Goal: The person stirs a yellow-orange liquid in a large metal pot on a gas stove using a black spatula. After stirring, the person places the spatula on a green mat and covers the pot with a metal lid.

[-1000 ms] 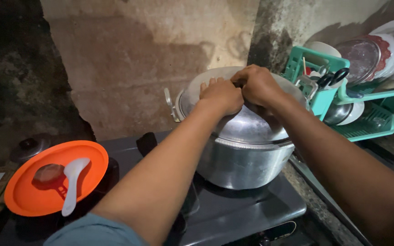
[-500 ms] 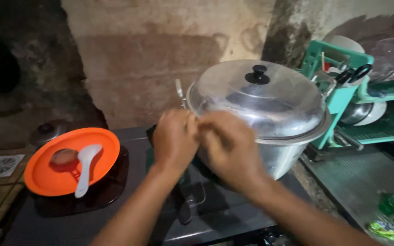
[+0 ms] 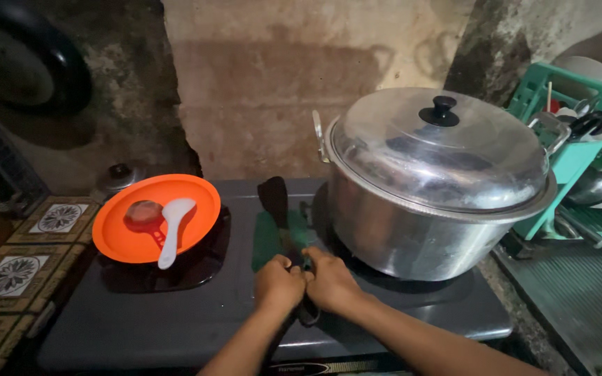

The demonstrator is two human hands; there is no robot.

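Both my left hand (image 3: 278, 284) and right hand (image 3: 330, 280) close narrowly on the stiff dark spatula (image 3: 278, 209), light, best gripped at its handle.

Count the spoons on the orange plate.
2. A white spoon lies across the orange plate, its handle pointing toward the stove's front. A red spoon lies just left of it, bowl up. More utensils may sit in the rack, unclear.

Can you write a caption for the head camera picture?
Both hands meet on the stove beside a lidded metal pot.
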